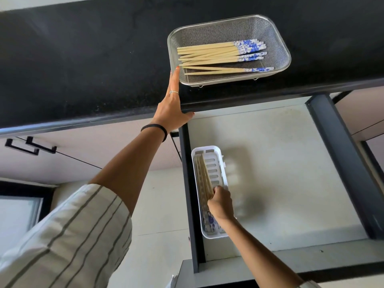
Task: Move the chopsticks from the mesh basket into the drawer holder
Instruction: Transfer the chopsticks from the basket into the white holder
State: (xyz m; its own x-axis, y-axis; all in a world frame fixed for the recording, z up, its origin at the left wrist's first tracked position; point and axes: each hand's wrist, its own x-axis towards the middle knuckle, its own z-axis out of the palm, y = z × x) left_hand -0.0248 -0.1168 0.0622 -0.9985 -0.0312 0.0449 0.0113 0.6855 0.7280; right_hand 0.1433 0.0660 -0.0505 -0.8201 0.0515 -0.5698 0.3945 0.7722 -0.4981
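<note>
A steel mesh basket [278, 38] sits on the black countertop and holds several wooden chopsticks [209, 53] with blue-and-white ends. My left hand [171, 107] lies flat on the counter edge, its fingertip touching the basket's left rim. Below, in the open drawer, a white slotted holder [216, 163] stands against the left wall. My right hand [221, 202] is closed around a bundle of chopsticks [204, 175] lying inside the holder; their patterned ends show below my wrist.
The black countertop [83, 65] runs across the top. The drawer [280, 163] has a pale floor and dark side rails [340, 163]. Black cabinet handles [31, 145] are at the left. My striped sleeve fills the lower left.
</note>
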